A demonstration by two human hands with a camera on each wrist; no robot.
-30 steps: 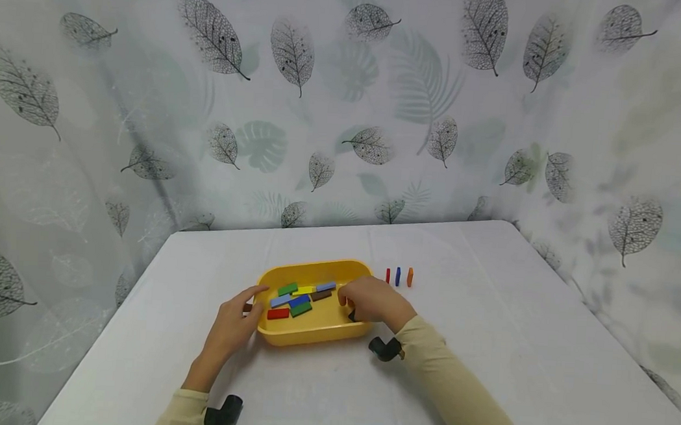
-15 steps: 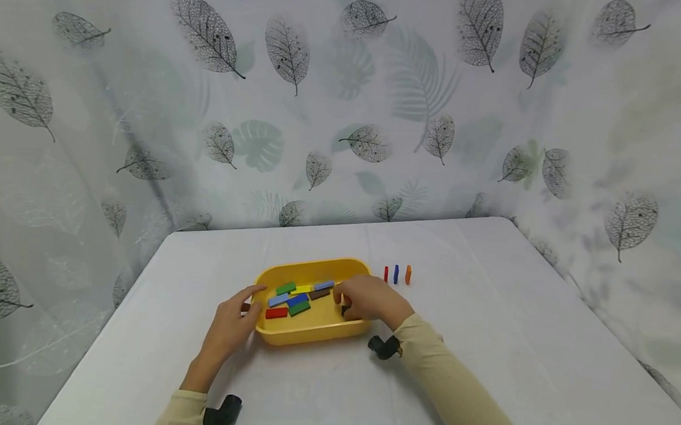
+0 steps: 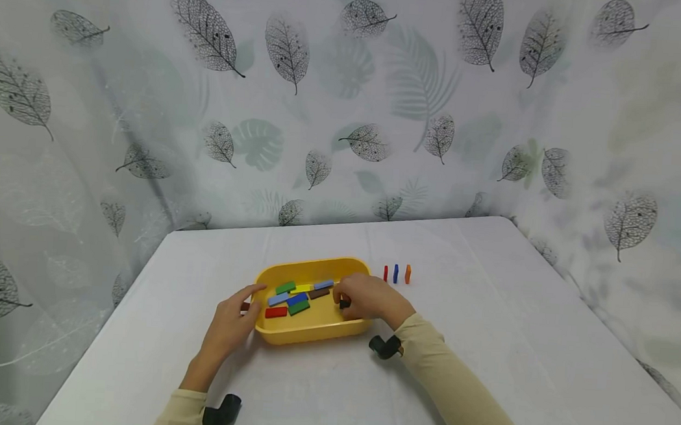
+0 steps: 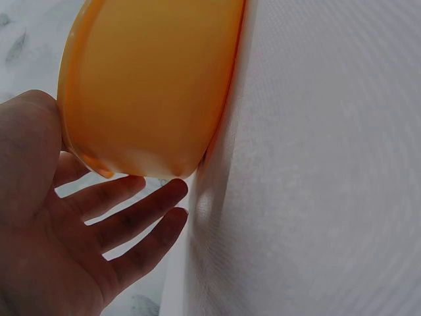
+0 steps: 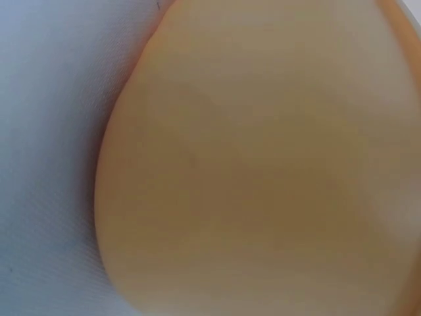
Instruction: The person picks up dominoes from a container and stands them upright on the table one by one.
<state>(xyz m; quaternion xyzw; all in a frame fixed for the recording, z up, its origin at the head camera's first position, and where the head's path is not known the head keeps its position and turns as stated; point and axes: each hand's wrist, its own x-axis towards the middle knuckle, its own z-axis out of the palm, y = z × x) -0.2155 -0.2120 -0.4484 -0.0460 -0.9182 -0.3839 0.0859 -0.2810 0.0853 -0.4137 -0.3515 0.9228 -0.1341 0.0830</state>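
Observation:
A yellow tray (image 3: 312,331) holding several small flat coloured blocks lies on the white table. My left hand (image 3: 231,323) rests against its left end, index finger at the rim. In the left wrist view, the fingers (image 4: 148,214) of that hand are spread and fairly straight beside the tray wall (image 4: 154,85). Reaching over the right end, my right hand (image 3: 370,297) pinches a small black block (image 3: 344,303) with curled fingers. The right wrist view has only the tray's outer wall (image 5: 256,164); the hand is hidden there.
Inside the tray are a red block (image 3: 276,312), green block (image 3: 298,307), brown block (image 3: 318,293) and others. Beyond its right end, a red block (image 3: 386,273), a blue block (image 3: 396,274) and an orange block (image 3: 408,274) stand in a row. A leaf-patterned curtain (image 3: 335,108) hangs behind.
The black block has turned and shifted slightly up and left in my right fingers, which have curled in around it. My left hand stays at the tray; the head view has shifted slightly.

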